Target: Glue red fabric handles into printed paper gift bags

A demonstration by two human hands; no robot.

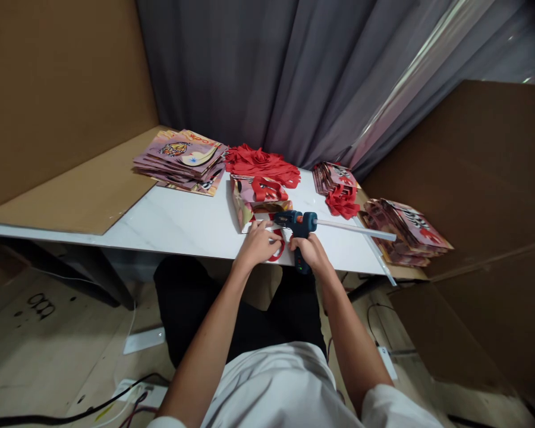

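Observation:
My right hand [310, 248] grips a blue glue gun [299, 224] by its handle, with a long white glue stick [356, 229] poking out to the right and the nozzle aimed left at a small patterned paper bag [248, 199]. That bag lies on the white table [182, 220] with a red ribbon handle [267, 189] on top. My left hand [257, 244] presses down on a red ribbon loop [277, 251] at the bag's near edge, fingers curled over it.
A stack of pink printed bags [182, 159] lies at the back left, a heap of red ribbons [261, 161] behind the bag. More bag stacks [334, 176] [403, 229] and red ribbons [342, 203] sit on the right. Brown boards [84, 196] flank the table. Cables run on the floor.

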